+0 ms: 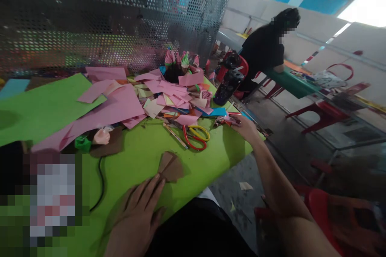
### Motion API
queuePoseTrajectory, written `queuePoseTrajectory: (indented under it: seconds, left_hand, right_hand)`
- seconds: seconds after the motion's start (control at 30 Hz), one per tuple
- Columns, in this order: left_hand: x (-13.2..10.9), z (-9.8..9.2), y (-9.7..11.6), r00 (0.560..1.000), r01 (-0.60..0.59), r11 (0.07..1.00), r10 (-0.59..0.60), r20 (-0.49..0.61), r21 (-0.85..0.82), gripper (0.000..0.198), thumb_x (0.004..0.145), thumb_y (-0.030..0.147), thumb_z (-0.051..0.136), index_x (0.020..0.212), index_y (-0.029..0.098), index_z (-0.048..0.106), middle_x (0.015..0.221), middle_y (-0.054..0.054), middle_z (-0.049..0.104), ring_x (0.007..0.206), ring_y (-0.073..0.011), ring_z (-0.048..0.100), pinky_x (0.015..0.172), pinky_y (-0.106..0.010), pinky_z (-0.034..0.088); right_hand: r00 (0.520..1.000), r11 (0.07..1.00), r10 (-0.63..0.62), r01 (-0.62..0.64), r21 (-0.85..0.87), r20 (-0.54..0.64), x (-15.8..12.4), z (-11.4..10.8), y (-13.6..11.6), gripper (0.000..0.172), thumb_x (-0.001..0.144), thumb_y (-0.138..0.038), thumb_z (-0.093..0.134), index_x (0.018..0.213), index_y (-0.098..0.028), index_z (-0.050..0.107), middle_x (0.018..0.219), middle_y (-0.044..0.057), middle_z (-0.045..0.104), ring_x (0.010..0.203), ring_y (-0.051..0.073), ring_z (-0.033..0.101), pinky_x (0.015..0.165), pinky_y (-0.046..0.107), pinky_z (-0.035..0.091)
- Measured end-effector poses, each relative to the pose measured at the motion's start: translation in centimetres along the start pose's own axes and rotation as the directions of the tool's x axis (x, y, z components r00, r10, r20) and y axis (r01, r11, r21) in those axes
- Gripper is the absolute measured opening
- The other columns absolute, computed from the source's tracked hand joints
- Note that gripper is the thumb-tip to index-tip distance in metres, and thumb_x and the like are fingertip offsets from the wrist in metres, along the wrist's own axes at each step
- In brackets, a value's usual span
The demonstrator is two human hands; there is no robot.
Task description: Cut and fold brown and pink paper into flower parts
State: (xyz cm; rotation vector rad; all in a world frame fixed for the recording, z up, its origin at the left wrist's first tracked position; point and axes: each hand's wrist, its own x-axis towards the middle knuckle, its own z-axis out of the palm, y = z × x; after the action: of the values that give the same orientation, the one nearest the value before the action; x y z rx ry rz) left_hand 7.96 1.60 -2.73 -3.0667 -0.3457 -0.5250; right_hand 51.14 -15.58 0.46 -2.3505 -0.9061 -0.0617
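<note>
My left hand [137, 213] lies flat with its fingers stretched out on the green table [144, 156], fingertips touching a folded brown paper piece [171, 166]. My right hand [245, 127] reaches to the table's right edge, its fingers closed on a small colourful item [224, 120] that I cannot make out. Red and yellow handled scissors [196, 136] lie between the two hands, with a pencil-like stick [175, 134] beside them.
A heap of pink and mixed paper scraps [169, 96] covers the table's middle, large pink [114, 108] and green [42, 108] sheets to the left. A dark bottle [227, 82] stands at the right edge. A perforated metal screen [105, 20] backs the table. Another person [265, 48] sits beyond, near red chairs [325, 112].
</note>
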Motion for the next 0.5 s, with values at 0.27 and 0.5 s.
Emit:
queuePoseTrajectory:
  seconds: [0.27, 0.5]
  left_hand:
    - [-0.5, 0.7, 0.1, 0.999, 0.037, 0.999, -0.037, 0.031, -0.008, 0.053, 0.094, 0.032, 0.044, 0.147, 0.029, 0.044, 0.143, -0.001, 0.058, 0.123, -0.0254, 0.056, 0.103, -0.042, 0.039]
    - [0.6, -1.8, 1.8, 0.983, 0.121, 0.99, -0.109, 0.148, -0.074, 0.046, 0.098, 0.033, 0.045, 0.143, 0.026, 0.05, 0.146, -0.002, 0.055, 0.126, -0.0239, 0.053, 0.107, -0.042, 0.037]
  right_hand:
    - [0.99, 0.991, 0.126, -0.123, 0.057, -0.055, -0.8, -2.0, 0.0, 0.014, 0.059, -0.025, 0.065, 0.073, -0.022, 0.065, 0.072, 0.001, 0.063, 0.068, 0.02, 0.055, 0.061, 0.031, 0.043]
    - [0.979, 0.947, 0.116, -0.16, 0.28, 0.167, -5.7, -5.7, -2.5, 0.013, 0.074, -0.035, 0.063, 0.08, -0.023, 0.063, 0.066, 0.006, 0.064, 0.055, 0.019, 0.057, 0.049, 0.033, 0.043]
